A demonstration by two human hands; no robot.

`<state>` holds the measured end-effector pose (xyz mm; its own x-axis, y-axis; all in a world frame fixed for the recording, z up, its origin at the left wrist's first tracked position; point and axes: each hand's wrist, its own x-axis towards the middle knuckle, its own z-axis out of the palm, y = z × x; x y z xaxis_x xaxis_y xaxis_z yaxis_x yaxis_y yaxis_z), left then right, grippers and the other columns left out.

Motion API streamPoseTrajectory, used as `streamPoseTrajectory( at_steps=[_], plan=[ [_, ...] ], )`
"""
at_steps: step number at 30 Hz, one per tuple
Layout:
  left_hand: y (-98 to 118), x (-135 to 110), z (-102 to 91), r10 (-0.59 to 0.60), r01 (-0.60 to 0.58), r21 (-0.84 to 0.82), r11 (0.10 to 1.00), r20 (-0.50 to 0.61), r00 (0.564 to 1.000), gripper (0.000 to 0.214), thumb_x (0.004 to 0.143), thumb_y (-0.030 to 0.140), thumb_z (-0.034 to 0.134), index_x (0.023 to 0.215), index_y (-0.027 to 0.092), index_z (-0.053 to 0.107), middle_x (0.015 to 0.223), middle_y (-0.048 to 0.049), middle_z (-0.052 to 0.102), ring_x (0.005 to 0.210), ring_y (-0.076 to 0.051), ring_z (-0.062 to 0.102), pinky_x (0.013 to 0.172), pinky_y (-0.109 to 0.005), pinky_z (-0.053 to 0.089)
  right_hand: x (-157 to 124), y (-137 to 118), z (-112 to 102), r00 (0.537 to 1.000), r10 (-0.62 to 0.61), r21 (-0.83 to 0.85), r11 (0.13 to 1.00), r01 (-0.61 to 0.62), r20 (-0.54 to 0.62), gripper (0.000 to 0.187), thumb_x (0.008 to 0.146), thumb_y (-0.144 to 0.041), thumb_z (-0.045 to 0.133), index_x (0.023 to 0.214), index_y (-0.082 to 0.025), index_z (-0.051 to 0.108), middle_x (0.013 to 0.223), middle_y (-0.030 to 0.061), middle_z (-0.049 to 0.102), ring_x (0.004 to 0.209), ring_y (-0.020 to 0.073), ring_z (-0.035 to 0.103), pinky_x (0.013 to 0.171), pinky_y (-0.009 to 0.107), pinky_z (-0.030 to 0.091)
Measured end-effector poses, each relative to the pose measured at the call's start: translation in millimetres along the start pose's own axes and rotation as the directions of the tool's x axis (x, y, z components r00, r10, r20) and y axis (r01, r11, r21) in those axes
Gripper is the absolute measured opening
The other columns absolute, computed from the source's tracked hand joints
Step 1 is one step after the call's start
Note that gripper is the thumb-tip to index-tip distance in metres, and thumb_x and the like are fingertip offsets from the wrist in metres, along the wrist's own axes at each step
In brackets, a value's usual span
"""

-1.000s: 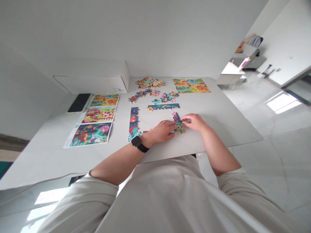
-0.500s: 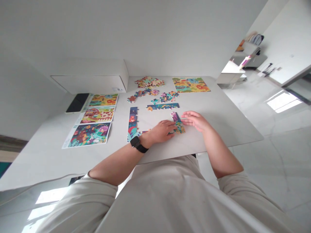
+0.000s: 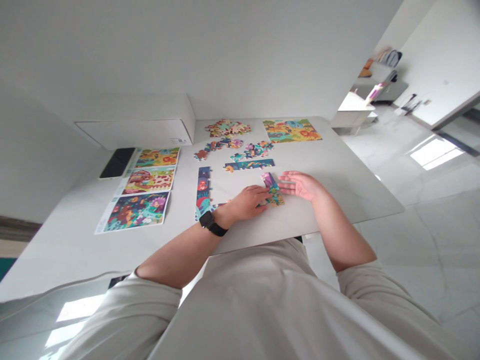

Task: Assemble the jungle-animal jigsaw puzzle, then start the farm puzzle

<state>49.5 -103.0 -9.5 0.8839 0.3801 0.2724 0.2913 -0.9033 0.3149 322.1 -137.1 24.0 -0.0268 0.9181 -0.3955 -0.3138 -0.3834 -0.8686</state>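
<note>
On the white table (image 3: 337, 170) lies a short joined strip of puzzle pieces (image 3: 273, 188), purple at the far end and green-orange at the near end. My left hand (image 3: 249, 201), with a black watch on its wrist, rests flat on the table with its fingertips on the strip's near left side. My right hand (image 3: 300, 183) lies with fingers stretched out, their tips touching the strip's right edge. A vertical joined border strip (image 3: 203, 189) lies to the left and a horizontal one (image 3: 250, 164) beyond.
Loose puzzle pieces (image 3: 240, 148) are scattered further back, with a pile (image 3: 227, 128) behind them and a finished puzzle (image 3: 291, 130) at the far right. Three picture cards (image 3: 144, 192), a black phone (image 3: 117, 162) and a white box (image 3: 138, 125) sit on the left.
My right hand has gone from pinching at the short strip to lying with fingers stretched out beside it. My left hand has stayed on the strip.
</note>
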Motion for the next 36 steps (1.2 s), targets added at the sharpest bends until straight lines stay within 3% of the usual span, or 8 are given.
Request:
streamPoseTrajectory(
  at_steps=[18, 36],
  plan=[
    [4.1, 0.5, -3.5, -0.012, 0.012, -0.035, 0.999, 0.024, 1.000, 0.043, 0.100, 0.036, 0.060, 0.141, 0.025, 0.069, 0.150, -0.0096, 0.066, 0.137, -0.028, 0.061, 0.123, -0.049, 0.043, -5.5, 0.5, 2.1, 0.998, 0.005, -0.175, 0.985, -0.016, -0.065, 0.010, 0.098, -0.021, 0.062, 0.106, -0.021, 0.069, 0.115, 0.0108, 0.080, 0.089, 0.0211, 0.080, 0.087, 0.044, 0.067],
    [4.3, 1.5, -2.2, -0.032, 0.032, 0.000, 0.999, 0.040, 0.999, 0.047, 0.099, 0.036, 0.061, 0.144, 0.025, 0.067, 0.152, -0.0090, 0.064, 0.140, -0.029, 0.058, 0.123, -0.049, 0.042, -2.5, 6.2, -5.8, 0.999, -0.029, -0.287, 0.958, 0.020, -0.025, 0.012, 0.096, -0.029, 0.070, 0.105, -0.022, 0.071, 0.120, 0.0107, 0.079, 0.089, 0.0201, 0.079, 0.080, 0.037, 0.067]
  ],
)
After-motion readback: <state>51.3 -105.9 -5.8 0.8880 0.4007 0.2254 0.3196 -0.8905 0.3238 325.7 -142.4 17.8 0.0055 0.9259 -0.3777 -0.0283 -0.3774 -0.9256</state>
